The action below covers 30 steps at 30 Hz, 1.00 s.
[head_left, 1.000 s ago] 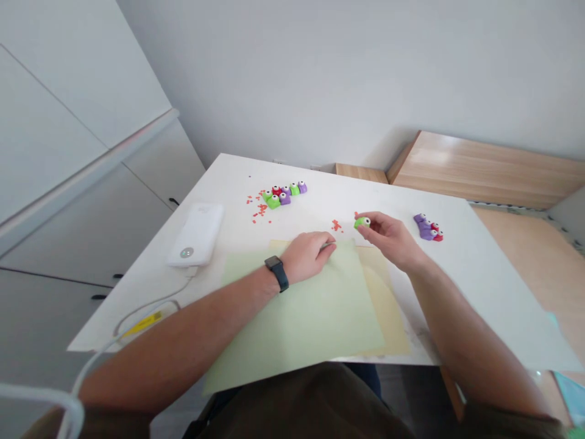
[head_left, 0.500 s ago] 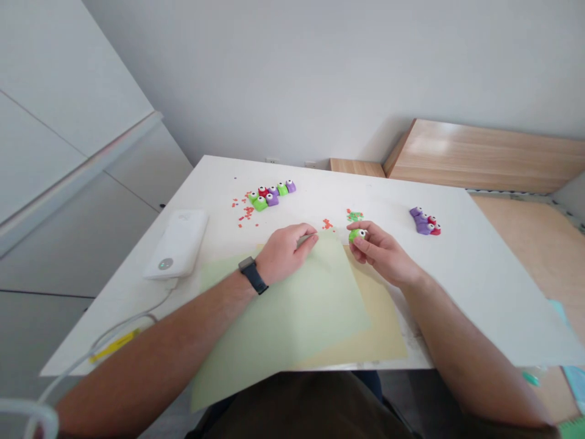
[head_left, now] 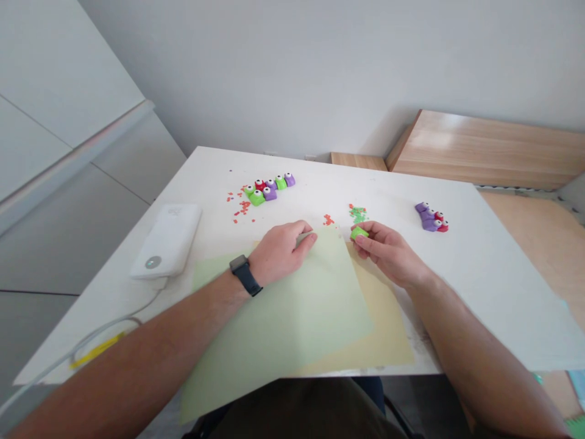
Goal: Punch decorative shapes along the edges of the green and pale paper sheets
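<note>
My left hand point(head_left: 281, 253), a dark watch at its wrist, lies over the light green paper sheet point(head_left: 297, 317). Its thumb and curled fingers close on the sheet's far edge. My right hand point(head_left: 388, 250) pinches a small green paper punch point(head_left: 359, 233) between thumb and fingers, close to the sheet's far right corner. The punch's eye does not show, and the fingers cover part of it. Just beyond it lie green paper bits point(head_left: 358, 213) with a few orange ones. More orange bits point(head_left: 328, 220) lie between my hands.
Several eyed punches in green, red and purple point(head_left: 269, 194) sit at the back left beside scattered orange bits point(head_left: 244, 207). Purple and red punches point(head_left: 428, 219) stand at right. A yellow sheet point(head_left: 379, 311) lies under the green one. At left are a white power bank point(head_left: 169, 238), its cable and a yellow object point(head_left: 98, 350).
The green punch has turned in my right hand, so its eye no longer shows. More of the green bits can be seen beyond it. My left hand stays at the sheet's edge.
</note>
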Each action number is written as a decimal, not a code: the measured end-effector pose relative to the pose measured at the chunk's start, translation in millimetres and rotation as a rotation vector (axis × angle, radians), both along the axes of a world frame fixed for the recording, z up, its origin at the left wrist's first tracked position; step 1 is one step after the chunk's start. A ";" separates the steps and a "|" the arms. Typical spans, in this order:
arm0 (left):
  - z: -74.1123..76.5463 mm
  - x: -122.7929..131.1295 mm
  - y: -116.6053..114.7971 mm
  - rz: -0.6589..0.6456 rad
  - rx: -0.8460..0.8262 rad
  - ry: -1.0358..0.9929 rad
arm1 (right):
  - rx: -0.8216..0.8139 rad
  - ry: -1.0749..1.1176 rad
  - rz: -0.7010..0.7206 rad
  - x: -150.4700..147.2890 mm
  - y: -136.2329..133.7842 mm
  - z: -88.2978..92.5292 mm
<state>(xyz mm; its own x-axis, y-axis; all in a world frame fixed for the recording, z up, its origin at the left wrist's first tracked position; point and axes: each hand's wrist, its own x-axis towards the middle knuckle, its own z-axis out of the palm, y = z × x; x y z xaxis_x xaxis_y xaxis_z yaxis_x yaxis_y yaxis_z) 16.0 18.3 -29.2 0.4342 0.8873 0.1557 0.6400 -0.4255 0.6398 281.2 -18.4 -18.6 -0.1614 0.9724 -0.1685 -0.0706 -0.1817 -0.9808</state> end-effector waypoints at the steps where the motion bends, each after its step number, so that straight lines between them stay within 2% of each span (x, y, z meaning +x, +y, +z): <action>1: -0.1 -0.2 -0.1 0.000 0.005 0.001 | -0.003 -0.013 0.001 0.5 0.3 -0.1; 9: 1.7 -0.2 -2.6 0.005 0.047 -0.021 | -0.011 -0.037 0.055 4.8 -0.1 -4.9; 15: 5.9 -0.5 -4.8 -0.004 0.044 -0.021 | -0.030 -0.053 0.069 3.3 -1.6 -1.2; 23: 5.1 -0.5 -5.1 -0.018 0.058 -0.042 | -0.033 -0.054 0.132 2.0 -4.0 0.5; 30: 3.7 -0.5 -4.5 -0.021 0.070 -0.039 | -0.043 -0.059 0.129 3.3 -2.4 0.9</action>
<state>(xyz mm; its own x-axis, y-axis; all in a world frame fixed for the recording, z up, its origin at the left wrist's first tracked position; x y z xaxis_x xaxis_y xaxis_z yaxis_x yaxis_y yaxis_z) 15.5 13.9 -25.5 0.4452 0.8642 0.2344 0.6053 -0.4833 0.6324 284.5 -20.8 -17.7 -0.2728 0.9359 -0.2229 0.0140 -0.2278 -0.9736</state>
